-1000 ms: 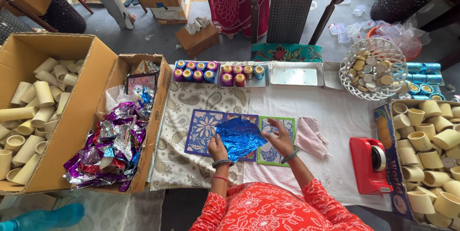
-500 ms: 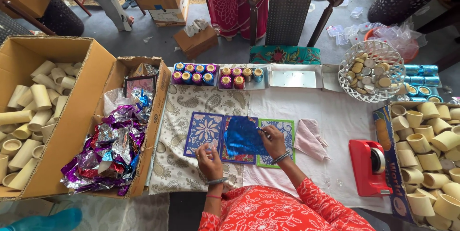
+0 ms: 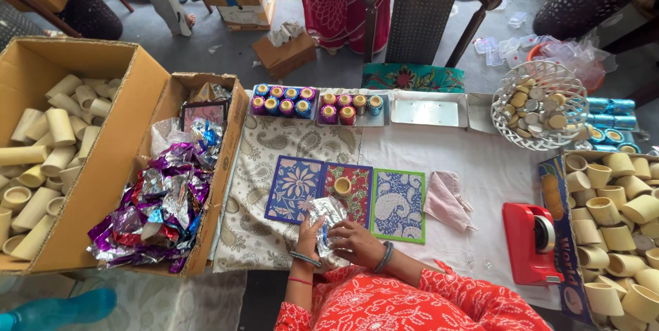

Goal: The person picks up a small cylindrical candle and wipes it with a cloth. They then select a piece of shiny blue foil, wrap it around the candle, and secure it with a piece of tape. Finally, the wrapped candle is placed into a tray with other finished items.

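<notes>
My left hand (image 3: 309, 235) and my right hand (image 3: 353, 240) both hold a crumpled piece of silver foil (image 3: 328, 216) close to my body, at the near edge of the table. Just beyond it lie three patterned mats side by side: a blue one (image 3: 296, 188), a red one (image 3: 351, 192) and a green-edged blue one (image 3: 399, 204). A small cream cup (image 3: 342, 185) stands upright on the red mat.
A box of shiny foil wrappers (image 3: 165, 197) stands left, beside a larger box of cream tubes (image 3: 41, 159). Trays of foil-wrapped cups (image 3: 316, 103) line the far edge. A wire basket (image 3: 539, 103), a red tape dispenser (image 3: 532, 242), a pink cloth (image 3: 446, 201) and a box of cream cups (image 3: 614, 221) are right.
The blue foil that I was spreading over the mats is gone from view. My hands have drawn back toward me and now hold silver foil. The cream cup on the red mat is uncovered.
</notes>
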